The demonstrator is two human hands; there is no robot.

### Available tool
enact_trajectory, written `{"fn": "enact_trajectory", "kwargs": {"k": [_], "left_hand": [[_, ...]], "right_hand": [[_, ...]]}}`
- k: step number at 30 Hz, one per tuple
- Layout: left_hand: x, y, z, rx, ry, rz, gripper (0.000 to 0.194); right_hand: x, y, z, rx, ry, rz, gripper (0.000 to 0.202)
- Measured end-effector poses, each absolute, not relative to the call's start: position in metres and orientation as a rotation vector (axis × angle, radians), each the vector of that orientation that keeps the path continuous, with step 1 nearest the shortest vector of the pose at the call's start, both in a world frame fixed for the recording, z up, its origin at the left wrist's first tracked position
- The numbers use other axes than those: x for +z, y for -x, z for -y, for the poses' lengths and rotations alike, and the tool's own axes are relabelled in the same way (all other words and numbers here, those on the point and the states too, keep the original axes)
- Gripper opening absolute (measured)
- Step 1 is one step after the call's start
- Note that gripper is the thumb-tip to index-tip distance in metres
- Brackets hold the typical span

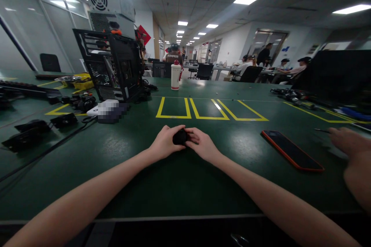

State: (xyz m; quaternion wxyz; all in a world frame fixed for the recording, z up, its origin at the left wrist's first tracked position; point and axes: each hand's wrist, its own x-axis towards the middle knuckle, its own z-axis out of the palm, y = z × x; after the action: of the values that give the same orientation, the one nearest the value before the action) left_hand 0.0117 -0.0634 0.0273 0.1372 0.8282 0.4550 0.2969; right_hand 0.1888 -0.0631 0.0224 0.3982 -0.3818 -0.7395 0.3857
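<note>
A small dark round object (179, 137) is between my two hands, low over the green table (185, 185). My left hand (165, 141) curls round its left side, with thumb and fingers closed about it. From the right, the fingertips of my right hand (201, 142) press together against its edge. What the object is cannot be made out. Beyond my hands, yellow tape outlines (208, 118) mark the tabletop.
An open black computer case (116, 61) stands at the back left, near dark parts and a cable. A white bottle (175, 76) stands behind the tape. At right lie an orange-edged phone (291, 149) and another person's hand (348, 142) holding a thin tool.
</note>
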Motion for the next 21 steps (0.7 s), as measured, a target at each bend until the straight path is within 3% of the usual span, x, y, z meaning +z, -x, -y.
{"fn": "enact_trajectory", "kwargs": {"k": [17,21], "left_hand": [[0.015,-0.006,0.073,0.931,-2.554,-1.281,0.064],[0.014,-0.005,0.074,0.934,-2.562,-1.291,0.064]], "right_hand": [[0.019,-0.189,0.060,1.225,1.025,1.772,0.027],[0.017,-0.187,0.059,1.214,1.050,1.725,0.031]]}}
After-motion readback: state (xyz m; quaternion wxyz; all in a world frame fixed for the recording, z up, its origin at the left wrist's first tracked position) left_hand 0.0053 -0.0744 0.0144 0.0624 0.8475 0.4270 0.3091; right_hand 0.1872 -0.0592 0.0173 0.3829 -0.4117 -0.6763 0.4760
